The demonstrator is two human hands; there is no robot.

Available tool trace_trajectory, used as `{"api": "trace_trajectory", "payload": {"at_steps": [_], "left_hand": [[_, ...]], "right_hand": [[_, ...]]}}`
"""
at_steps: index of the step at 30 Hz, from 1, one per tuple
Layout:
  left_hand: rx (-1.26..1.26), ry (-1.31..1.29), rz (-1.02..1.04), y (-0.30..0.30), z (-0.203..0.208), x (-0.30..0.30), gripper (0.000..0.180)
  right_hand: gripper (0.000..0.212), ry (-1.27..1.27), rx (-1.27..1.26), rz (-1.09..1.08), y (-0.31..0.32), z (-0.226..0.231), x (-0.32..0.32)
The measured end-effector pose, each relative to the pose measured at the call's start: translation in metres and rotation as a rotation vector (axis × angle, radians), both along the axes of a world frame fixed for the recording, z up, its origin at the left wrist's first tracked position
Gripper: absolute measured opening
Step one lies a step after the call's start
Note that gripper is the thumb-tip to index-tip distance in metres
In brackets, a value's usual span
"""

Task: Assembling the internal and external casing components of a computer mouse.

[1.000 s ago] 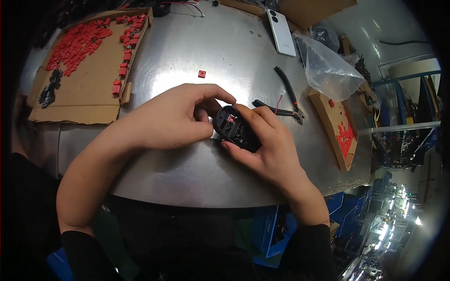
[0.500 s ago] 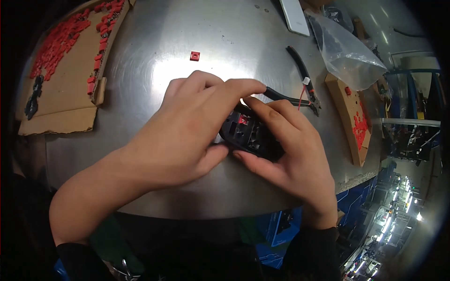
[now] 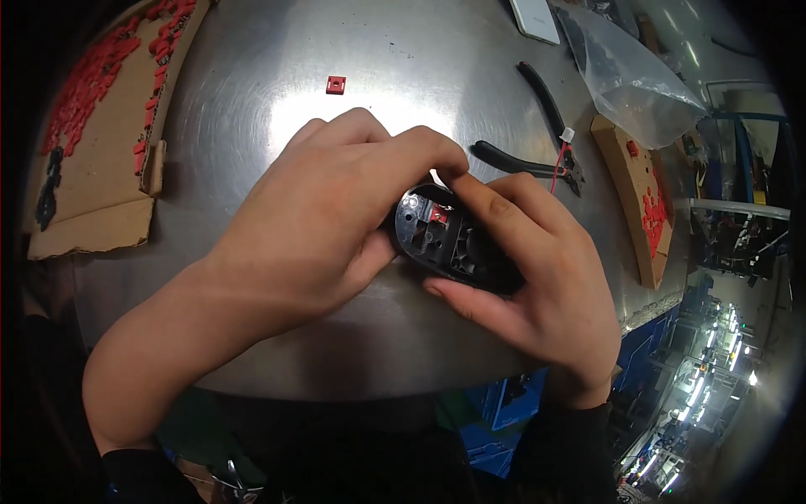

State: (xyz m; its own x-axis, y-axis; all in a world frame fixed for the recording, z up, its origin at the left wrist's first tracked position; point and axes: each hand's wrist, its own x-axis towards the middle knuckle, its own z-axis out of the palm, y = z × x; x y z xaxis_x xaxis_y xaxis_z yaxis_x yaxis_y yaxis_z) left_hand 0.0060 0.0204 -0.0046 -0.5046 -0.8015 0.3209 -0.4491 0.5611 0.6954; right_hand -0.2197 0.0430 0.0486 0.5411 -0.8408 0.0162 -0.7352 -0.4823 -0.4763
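A black plastic housing [image 3: 449, 250], rounded at its left end and hollow with moulded ribs, is tilted so its inside shows. A small red part with metal contacts [image 3: 440, 215] sits inside it. My right hand [image 3: 537, 260] grips the housing from the right, thumb along the near edge and fingers over the far side. My left hand [image 3: 327, 202] is closed at the housing's left end, its index finger reaching the far edge beside my right fingers. Its thumb is partly hidden behind the rim. Beyond my left hand lies a square red part [image 3: 336, 85] on the metal table.
Black-handled cutting pliers [image 3: 546, 109] lie open beyond my right hand, a white connector with a red wire [image 3: 567, 134] across them. Cardboard trays of red parts stand left [image 3: 105, 197] and right [image 3: 625, 176]. A clear plastic bag [image 3: 630, 84] and a white phone-like slab [image 3: 535, 18] lie far right.
The left thumb has drawn back from the housing's near left edge, and more of its rounded end shows. The view has shifted slightly.
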Motion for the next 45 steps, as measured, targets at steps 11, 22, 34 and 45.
{"api": "trace_trajectory", "payload": {"at_steps": [11,22,34,45], "left_hand": [[0.159,0.026,-0.084,0.008,0.016,0.011,0.061],[0.170,0.036,-0.045,0.007,0.010,0.013,0.059],[-0.015,-0.071,0.025,-0.001,-0.001,0.012,0.015],[-0.086,-0.133,0.037,-0.001,-0.001,0.012,0.025]], "right_hand": [[0.070,0.107,-0.044,0.005,0.003,0.004,-0.002],[0.073,0.158,-0.038,-0.026,0.007,0.005,0.005],[0.073,0.061,-0.001,-0.015,0.009,0.006,0.006],[0.068,0.144,-0.019,-0.025,0.009,0.011,0.003]]}}
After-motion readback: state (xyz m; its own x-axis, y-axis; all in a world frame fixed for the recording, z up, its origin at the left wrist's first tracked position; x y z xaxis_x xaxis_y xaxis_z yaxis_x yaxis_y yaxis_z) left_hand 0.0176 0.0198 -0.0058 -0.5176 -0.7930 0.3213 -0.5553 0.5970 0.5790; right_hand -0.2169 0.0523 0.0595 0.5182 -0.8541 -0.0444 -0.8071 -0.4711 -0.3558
